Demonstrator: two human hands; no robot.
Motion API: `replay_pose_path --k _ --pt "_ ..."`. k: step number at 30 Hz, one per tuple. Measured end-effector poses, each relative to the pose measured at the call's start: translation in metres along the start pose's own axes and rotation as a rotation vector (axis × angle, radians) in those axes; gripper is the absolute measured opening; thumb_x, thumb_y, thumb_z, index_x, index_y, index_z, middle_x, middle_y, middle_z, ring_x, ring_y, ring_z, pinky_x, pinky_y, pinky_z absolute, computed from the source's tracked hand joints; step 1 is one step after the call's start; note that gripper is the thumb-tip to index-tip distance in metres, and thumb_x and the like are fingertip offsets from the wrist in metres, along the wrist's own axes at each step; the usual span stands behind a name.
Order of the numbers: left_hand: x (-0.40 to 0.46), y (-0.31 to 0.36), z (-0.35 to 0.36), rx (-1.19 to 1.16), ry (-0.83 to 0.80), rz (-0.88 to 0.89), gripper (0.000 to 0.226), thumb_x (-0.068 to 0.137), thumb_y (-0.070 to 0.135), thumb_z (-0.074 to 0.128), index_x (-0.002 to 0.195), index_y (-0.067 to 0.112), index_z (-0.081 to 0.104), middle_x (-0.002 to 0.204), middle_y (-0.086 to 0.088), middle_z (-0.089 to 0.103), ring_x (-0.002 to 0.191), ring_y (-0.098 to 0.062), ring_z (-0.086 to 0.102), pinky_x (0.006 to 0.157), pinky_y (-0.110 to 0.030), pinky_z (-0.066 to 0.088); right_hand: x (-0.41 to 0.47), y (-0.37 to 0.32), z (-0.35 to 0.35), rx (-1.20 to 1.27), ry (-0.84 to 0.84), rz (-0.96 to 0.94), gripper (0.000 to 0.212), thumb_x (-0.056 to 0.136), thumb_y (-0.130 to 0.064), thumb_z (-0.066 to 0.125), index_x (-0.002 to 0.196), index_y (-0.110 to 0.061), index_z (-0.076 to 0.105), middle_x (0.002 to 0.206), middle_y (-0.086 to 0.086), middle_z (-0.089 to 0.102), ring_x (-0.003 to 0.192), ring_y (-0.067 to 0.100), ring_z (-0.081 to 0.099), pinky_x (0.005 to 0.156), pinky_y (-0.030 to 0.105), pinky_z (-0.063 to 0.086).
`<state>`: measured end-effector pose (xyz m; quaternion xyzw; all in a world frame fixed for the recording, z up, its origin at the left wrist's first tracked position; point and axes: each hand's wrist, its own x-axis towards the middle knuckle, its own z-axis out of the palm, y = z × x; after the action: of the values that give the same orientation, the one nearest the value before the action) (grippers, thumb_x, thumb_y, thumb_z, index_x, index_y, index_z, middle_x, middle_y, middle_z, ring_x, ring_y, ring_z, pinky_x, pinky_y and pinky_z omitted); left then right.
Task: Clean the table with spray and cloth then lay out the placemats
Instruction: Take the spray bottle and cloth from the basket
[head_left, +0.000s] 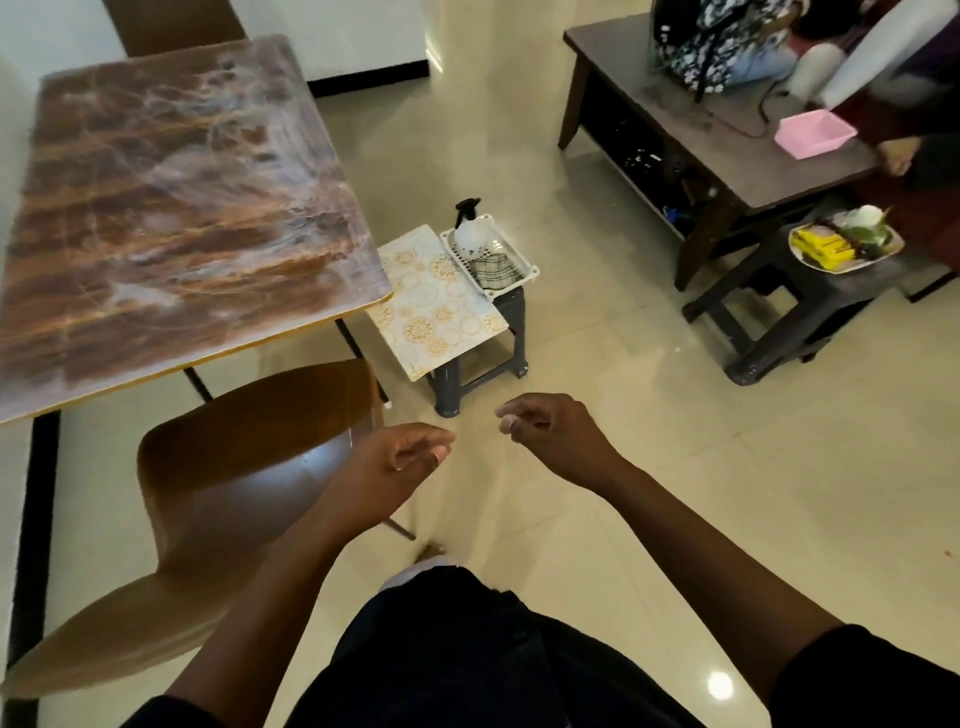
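The brown marbled table (171, 208) fills the upper left and its top is bare. Right of its near corner, a grey stool (483, 358) carries patterned placemats (436, 301) and a white basket (524, 265). In the basket stand a white spray bottle (467, 234) with a black nozzle and a folded checked cloth (493, 273). My left hand (405, 462) and my right hand (550, 431) hover over the floor just short of the stool, both with fingers loosely curled and nothing in them.
A brown chair (244, 457) stands at the table's near side, beside my left arm. At the upper right a dark low table (727, 150) holds a pink tub (815, 132) and bags; a second dark stool (795, 317) carries a plate of snacks (841, 244). Another person's hand shows at the right edge.
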<state>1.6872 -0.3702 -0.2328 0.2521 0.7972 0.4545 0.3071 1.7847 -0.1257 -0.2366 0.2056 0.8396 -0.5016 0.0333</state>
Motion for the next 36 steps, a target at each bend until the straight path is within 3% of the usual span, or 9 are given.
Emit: replay_pose_path --k 3,12,15,20,22,26,31,36 --pt "0.030 0.015 0.011 -0.037 -0.032 0.010 0.041 0.084 0.067 0.064 0.115 0.044 0.078 0.121 0.014 0.080 0.118 -0.004 0.073 0.108 -0.048 0.058 0.005 0.011 -0.027 0.022 0.079 0.022 0.017 0.098 -0.031 0.068 0.107 -0.022 0.079 0.094 -0.011 0.076 0.090 0.010 0.073 0.091 0.042 0.059" --pt "0.158 0.060 0.050 -0.032 -0.117 0.061 0.032 0.087 0.060 0.068 0.110 0.043 0.082 0.109 0.016 0.082 0.105 -0.006 0.077 0.102 -0.046 0.060 0.054 0.048 -0.111 0.040 0.220 0.060 0.017 0.098 -0.029 0.066 0.107 -0.022 0.079 0.094 -0.012 0.076 0.087 0.009 0.072 0.089 0.044 0.059" --pt "0.210 0.072 0.061 -0.024 -0.146 0.052 0.016 0.098 0.040 0.072 0.111 0.042 0.080 0.107 0.017 0.082 0.103 0.000 0.076 0.102 -0.040 0.060 0.086 0.057 -0.141 0.053 0.246 0.087 0.016 0.099 -0.027 0.065 0.105 -0.023 0.079 0.092 -0.009 0.077 0.086 0.011 0.073 0.088 0.046 0.059" --pt "0.284 0.095 0.069 -0.055 -0.160 0.038 0.017 0.102 0.028 0.074 0.106 0.043 0.080 0.107 0.019 0.082 0.101 0.004 0.075 0.087 -0.026 0.054 0.138 0.065 -0.187 0.086 0.260 0.136 0.015 0.098 -0.030 0.066 0.104 -0.024 0.079 0.090 -0.009 0.078 0.085 0.009 0.073 0.089 0.046 0.059" --pt "0.318 0.100 0.070 -0.044 -0.168 0.049 0.022 0.103 0.020 0.073 0.106 0.041 0.080 0.106 0.021 0.081 0.101 0.005 0.074 0.089 -0.024 0.054 0.165 0.069 -0.205 0.092 0.263 0.150 0.014 0.098 -0.029 0.067 0.103 -0.023 0.079 0.089 -0.009 0.078 0.085 0.008 0.073 0.088 0.046 0.059" --pt "0.384 0.115 0.066 -0.008 -0.176 0.050 0.017 0.104 0.020 0.072 0.111 0.030 0.083 0.108 0.017 0.082 0.106 0.000 0.075 0.098 -0.028 0.057 0.225 0.072 -0.240 0.125 0.265 0.163 0.013 0.099 -0.027 0.067 0.101 -0.022 0.078 0.087 -0.007 0.078 0.081 0.010 0.074 0.085 0.042 0.060" --pt "0.440 0.136 0.065 -0.001 -0.158 0.034 0.022 0.104 0.016 0.070 0.106 0.034 0.081 0.100 0.016 0.082 0.098 0.002 0.075 0.085 -0.012 0.054 0.290 0.081 -0.271 0.149 0.223 0.161 0.012 0.099 -0.025 0.067 0.100 -0.022 0.078 0.086 -0.005 0.078 0.080 0.012 0.074 0.079 0.034 0.056" --pt "0.500 0.152 0.067 0.008 -0.101 0.031 0.020 0.105 0.016 0.070 0.110 0.030 0.083 0.103 0.022 0.081 0.101 0.005 0.073 0.087 -0.010 0.053 0.362 0.093 -0.308 0.143 0.165 0.139 0.012 0.098 -0.021 0.067 0.100 -0.019 0.079 0.085 -0.002 0.078 0.077 0.014 0.074 0.073 0.026 0.053"
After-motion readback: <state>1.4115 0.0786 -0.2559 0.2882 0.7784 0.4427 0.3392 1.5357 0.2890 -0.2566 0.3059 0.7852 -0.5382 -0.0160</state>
